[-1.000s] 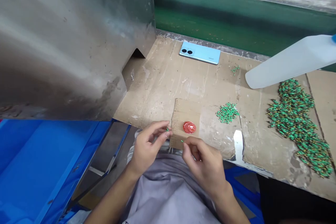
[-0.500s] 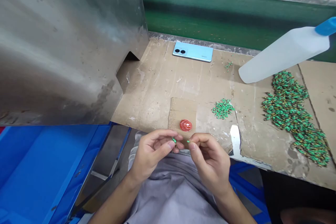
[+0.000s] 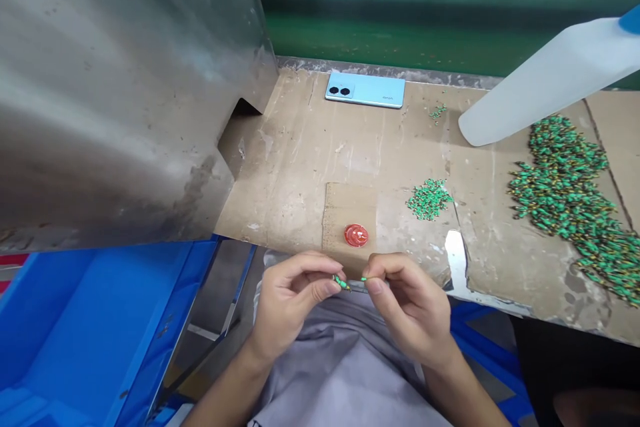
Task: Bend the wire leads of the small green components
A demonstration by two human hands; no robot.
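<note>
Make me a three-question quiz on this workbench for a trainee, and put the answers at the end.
1. Multiple choice: what lies on the small piece of cardboard?
a) the white bottle
b) the blue phone
c) the glossy red blob

2. True or false: the larger pile of small parts lies to the right of the smaller pile.

3. Fill in the blank: the right hand pinches a tiny piece whose colour is ____.

Key: 1 c; 2 true; 3 green.
</note>
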